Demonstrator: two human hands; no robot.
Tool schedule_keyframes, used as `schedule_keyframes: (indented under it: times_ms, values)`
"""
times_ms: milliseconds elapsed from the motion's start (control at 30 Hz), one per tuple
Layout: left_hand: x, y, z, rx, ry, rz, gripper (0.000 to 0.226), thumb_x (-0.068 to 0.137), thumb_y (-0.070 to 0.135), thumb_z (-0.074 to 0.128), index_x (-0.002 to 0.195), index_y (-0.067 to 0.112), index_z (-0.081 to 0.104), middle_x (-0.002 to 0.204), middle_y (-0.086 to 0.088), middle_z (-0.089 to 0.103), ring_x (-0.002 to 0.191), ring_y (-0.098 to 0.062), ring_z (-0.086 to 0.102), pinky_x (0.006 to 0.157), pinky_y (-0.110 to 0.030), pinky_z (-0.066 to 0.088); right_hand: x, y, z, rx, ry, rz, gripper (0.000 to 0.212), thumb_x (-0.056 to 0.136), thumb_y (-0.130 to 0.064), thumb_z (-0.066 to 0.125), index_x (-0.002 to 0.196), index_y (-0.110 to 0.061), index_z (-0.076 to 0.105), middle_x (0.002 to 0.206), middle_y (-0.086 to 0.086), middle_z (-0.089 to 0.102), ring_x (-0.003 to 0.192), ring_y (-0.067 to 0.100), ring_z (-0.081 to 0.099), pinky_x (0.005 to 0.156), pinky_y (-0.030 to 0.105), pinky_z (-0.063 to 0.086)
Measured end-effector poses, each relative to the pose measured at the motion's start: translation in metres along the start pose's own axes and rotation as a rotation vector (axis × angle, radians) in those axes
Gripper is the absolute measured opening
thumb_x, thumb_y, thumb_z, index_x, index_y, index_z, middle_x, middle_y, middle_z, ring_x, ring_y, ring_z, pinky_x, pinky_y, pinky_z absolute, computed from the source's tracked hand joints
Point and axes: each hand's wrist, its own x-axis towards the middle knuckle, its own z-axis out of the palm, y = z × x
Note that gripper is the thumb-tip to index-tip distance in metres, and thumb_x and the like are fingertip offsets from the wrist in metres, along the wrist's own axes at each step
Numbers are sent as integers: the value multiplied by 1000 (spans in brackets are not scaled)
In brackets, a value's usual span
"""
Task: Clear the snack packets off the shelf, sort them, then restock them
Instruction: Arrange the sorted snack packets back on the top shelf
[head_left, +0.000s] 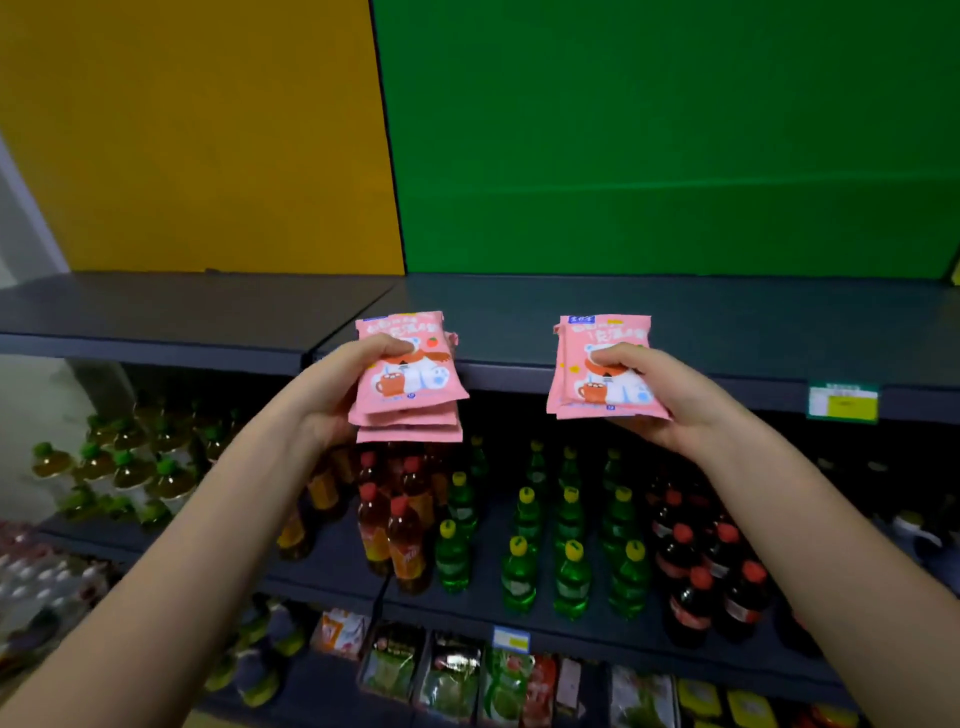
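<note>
My left hand (337, 387) grips a stack of pink snack packets (410, 384) with a cartoon bear print, thumb on top. My right hand (654, 395) grips a second, thinner stack of the same pink packets (597, 387), thumb pressed on the top one. Both stacks are held in the air just in front of the edge of the dark grey top shelf (519, 306), which lies bare behind them. The two hands are about a packet's width apart.
Below the top shelf stands a shelf of bottles: green ones with yellow caps (571, 551), orange drinks (395, 530), dark cola bottles (706, 566) and tea bottles (124, 473). Lower still lie assorted snack bags (452, 675). A price tag (842, 401) hangs on the shelf edge. Yellow and green back panels rise behind.
</note>
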Motion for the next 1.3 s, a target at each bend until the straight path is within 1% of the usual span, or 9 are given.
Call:
schedule_keyframes:
  times_ms: [567,733,833,933,1033,1100,1167,1233,1300]
  values:
    - [288,85,-41,60,99,33,13,80,20,70,83,9,62,49,-5,68,38,-14,63,39,-23,52,280,-52,83,-216,169,-37,11,86,-13,46,80,-10,54,44,0,65,38,11,61,45,18,50]
    - [322,96,-43,124,125,68,30,76,21,74,100,6,64,51,-3,68,38,-13,62,37,-18,48,316,-49,95,-402,288,-87,11,84,-18,52,79,-10,58,70,4,62,57,15,55,50,21,41]
    - [336,97,-41,208,151,88,49,73,26,76,113,2,60,77,-8,70,57,-17,63,47,-21,48,332,-47,99,-440,336,-104,17,83,-20,55,92,-8,60,90,10,65,71,21,57,59,25,40]
    - [344,95,-40,303,163,167,32,80,24,72,103,4,62,74,-6,65,60,-16,59,51,-21,49,342,-45,101,-649,456,-100,35,86,-28,53,112,-5,58,114,14,59,100,27,55,79,29,44]
    - [351,94,-44,380,161,253,36,78,28,72,105,5,65,99,-11,70,82,-24,66,79,-32,54,338,-43,101,-946,562,-53,57,88,-40,50,134,-6,46,143,19,38,131,36,36,107,37,31]
    - [351,95,-44,586,263,347,29,77,34,72,96,13,65,111,-9,66,105,-29,61,94,-38,49,331,-44,102,-1000,557,-57,61,89,-43,49,137,-7,42,148,19,30,135,37,29,109,39,27]
    - [341,97,-41,864,407,499,40,81,36,67,112,13,59,124,-12,55,123,-30,46,100,-40,39,320,-47,100,-1016,576,-98,60,90,-45,48,137,-7,42,147,19,32,135,37,30,110,40,28]
    - [323,100,-37,932,445,686,49,86,32,62,127,8,52,130,-13,52,124,-29,43,100,-38,36,300,-52,96,-1010,613,-191,55,90,-42,50,133,-9,46,143,17,38,132,35,34,109,39,31]
    - [302,100,-33,897,355,796,33,87,29,59,113,9,61,114,-9,64,110,-27,56,89,-36,44,270,-53,88,-1026,606,-313,45,89,-33,54,128,-11,52,137,13,48,128,30,43,106,34,35]
